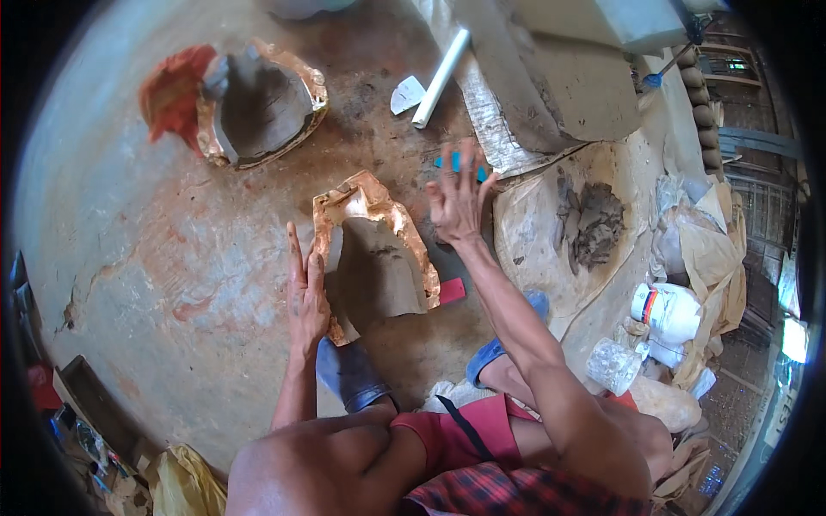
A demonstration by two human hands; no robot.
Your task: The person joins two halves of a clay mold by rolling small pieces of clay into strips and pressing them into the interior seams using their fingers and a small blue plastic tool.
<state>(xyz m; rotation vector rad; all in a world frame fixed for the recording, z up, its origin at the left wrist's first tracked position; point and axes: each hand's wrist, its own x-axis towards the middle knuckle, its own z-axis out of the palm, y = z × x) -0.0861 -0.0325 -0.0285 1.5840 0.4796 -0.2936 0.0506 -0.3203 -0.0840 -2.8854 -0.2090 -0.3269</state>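
Head view: clay mould (376, 258) lies between both hands' fingers (297, 258).

Bare, stained concrete floor (163, 249) cracked at left, daylight through slatted wall (757, 181) at right, crumpled sacks (714, 249) heaped beneath.
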